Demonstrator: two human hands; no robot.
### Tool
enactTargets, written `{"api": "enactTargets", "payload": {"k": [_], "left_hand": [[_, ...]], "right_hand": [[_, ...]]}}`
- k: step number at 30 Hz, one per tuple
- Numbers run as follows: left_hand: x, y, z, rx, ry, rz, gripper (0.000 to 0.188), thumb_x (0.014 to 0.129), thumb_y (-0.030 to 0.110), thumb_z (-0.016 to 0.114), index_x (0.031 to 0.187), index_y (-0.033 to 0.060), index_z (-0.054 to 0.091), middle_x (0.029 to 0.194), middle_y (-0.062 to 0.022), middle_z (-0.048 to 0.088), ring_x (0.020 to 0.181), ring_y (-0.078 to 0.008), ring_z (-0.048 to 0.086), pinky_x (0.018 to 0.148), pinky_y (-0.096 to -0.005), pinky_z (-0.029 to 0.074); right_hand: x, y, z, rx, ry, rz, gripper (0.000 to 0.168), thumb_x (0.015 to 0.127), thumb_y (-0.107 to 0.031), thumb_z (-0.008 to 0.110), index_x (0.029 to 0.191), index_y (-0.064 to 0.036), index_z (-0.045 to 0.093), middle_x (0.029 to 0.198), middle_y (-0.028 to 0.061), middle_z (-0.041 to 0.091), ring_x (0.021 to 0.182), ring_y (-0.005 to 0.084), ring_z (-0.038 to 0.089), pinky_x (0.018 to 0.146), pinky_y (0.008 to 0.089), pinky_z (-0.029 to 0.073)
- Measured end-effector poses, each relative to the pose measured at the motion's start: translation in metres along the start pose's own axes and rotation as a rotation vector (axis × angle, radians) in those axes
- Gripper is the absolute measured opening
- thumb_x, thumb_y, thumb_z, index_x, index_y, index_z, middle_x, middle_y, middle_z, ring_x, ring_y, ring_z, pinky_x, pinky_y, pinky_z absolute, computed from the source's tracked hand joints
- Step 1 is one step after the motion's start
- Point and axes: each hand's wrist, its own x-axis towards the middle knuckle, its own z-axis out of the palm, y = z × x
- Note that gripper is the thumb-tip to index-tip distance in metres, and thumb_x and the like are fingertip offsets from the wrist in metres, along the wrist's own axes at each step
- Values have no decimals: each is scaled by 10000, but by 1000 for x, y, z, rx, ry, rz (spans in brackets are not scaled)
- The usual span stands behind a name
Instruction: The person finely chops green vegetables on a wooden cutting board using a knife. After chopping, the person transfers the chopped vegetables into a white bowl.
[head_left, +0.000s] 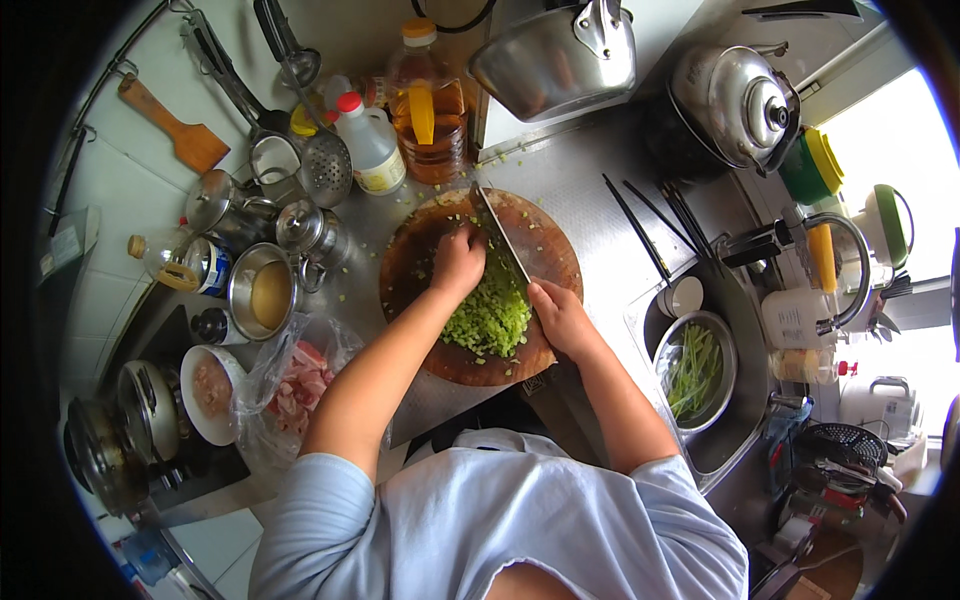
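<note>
My right hand (556, 311) grips the handle end of a kitchen knife (504, 234), whose blade slants up and left across a round wooden chopping board (551, 240). My left hand (459, 261) is at the left side of the blade, its fingers curled near the blade; whether they touch it or hold anything is hidden. A heap of finely chopped green vegetable (491, 319) lies on the board between and below both hands. Small green bits are scattered over the board and on the metal counter (352, 292) around it.
Left of the board are a plastic bag of raw meat (304, 382), a white bowl of minced meat (214, 394) and a metal bowl (262, 292). An oil bottle (431, 112) stands behind. At right, a sink (754, 390) holds a metal bowl with green stalks (694, 367); chopsticks (637, 225) lie beside it.
</note>
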Motion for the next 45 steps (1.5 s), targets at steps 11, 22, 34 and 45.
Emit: {"api": "enactTargets", "payload": {"k": [11,22,34,45], "left_hand": [[-64,-22,-35,23,111,152,92,794,75,557,870,27,543,887,-137,558,865,-319,508,791,-388,403],[-66,-57,-35,139,225,210,151,801,61,541,946,18,533,983,-162,534,946,-333,496,841,-391,394],[-64,-62,-33,162,228,176,251,839,112,521,1070,17,505,1104,-169,497,1056,-345,449,914,-414,358],[38,-62,-3,377,102,197,268,804,195,549,1013,31,584,1045,-137,559,995,-321,494,885,-420,356]], "right_hand": [[-22,-9,27,-31,-97,109,361,903,-327,439,1097,-48,562,852,244,605,875,391,582,762,413,451],[-22,-9,40,-130,-84,-1,337,892,-301,455,1099,-52,548,800,246,599,816,398,585,721,430,464],[-18,-15,-3,64,-132,65,383,902,-344,481,1104,-32,577,610,40,523,539,107,489,532,285,438],[60,2,-48,-176,-54,158,365,870,-339,491,1088,-64,590,890,181,635,835,274,617,772,339,465]]}}
